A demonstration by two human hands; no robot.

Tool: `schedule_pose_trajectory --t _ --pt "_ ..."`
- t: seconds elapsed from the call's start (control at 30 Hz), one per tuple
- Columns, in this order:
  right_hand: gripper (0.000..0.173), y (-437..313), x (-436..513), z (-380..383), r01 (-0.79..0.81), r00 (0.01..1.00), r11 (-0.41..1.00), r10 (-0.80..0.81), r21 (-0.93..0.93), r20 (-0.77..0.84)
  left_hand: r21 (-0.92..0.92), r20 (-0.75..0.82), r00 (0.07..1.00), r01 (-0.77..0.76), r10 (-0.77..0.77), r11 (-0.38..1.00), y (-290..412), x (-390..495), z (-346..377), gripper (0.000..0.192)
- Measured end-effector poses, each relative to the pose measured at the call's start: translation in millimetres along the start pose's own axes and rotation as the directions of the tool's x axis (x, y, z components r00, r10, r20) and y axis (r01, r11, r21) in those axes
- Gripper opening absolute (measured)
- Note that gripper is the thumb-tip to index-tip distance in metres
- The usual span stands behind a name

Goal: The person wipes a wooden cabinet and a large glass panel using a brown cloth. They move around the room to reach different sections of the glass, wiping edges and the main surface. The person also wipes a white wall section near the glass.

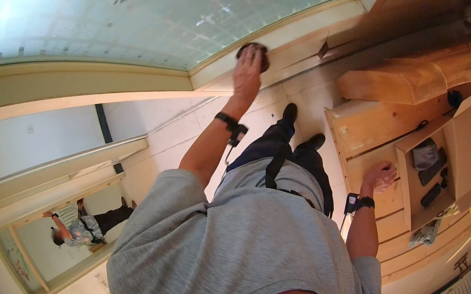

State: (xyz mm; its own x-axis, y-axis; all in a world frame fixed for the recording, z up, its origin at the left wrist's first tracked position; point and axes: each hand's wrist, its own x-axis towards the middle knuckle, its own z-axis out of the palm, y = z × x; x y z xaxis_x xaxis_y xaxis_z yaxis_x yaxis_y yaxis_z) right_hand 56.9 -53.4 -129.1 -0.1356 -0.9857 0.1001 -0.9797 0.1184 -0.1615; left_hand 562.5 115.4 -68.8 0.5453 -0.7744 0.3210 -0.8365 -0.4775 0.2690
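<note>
My left hand grips a dark brown pad, possibly a sponge or a folded cloth, mostly hidden under the fingers. The pad lies over the cream-coloured frame of a large frosted glass panel, by the edge of the glass. My right hand hangs with loosely bent fingers, a little blurred, and nothing shows in it. Beneath that hand are the wooden slats of a bed-like platform. Close by on the slats stands an open cardboard box with a grey pouch and several dark devices inside.
Plastic bags lie beside the box. A wooden headboard-like piece rises behind the platform. Pale floor tiles run under my feet. Across the room, another person stands with raised arms at a framed panel.
</note>
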Motion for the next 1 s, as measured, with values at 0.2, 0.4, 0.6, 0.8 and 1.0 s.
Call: schedule_pose_trajectory --t 0.2,0.4,0.6,0.8,1.0 --pt "0.031 -5.1 -2.3 -3.9 -0.034 0.999 0.999 0.034 0.015 -0.018 -0.083 0.131 0.983 -0.117 0.128 0.99 73.2 71.6 47.9 0.061" --pt "0.031 -9.3 -1.8 -2.9 -0.092 0.995 0.995 0.093 0.024 -0.022 -0.067 0.23 0.955 -0.174 0.185 0.982 64.1 73.4 45.1 0.06" --pt "0.032 -11.3 -1.4 -9.8 -0.105 0.994 0.994 0.105 0.009 0.027 -0.028 0.121 0.988 -0.093 0.096 0.995 2.8 -5.4 -11.2 0.055" --pt "0.034 -10.1 -0.1 -9.7 -0.097 0.995 0.995 0.096 0.02 0.033 0.146 0.214 0.967 0.108 -0.138 0.983 -54.6 -85.6 -68.1 0.056" --pt "0.036 -11.1 -1.2 -11.8 -0.013 1.0 1.0 0.014 -0.021 0.008 0.154 0.098 0.965 0.225 -0.242 0.962 -57.4 -98.2 -66.9 0.044"
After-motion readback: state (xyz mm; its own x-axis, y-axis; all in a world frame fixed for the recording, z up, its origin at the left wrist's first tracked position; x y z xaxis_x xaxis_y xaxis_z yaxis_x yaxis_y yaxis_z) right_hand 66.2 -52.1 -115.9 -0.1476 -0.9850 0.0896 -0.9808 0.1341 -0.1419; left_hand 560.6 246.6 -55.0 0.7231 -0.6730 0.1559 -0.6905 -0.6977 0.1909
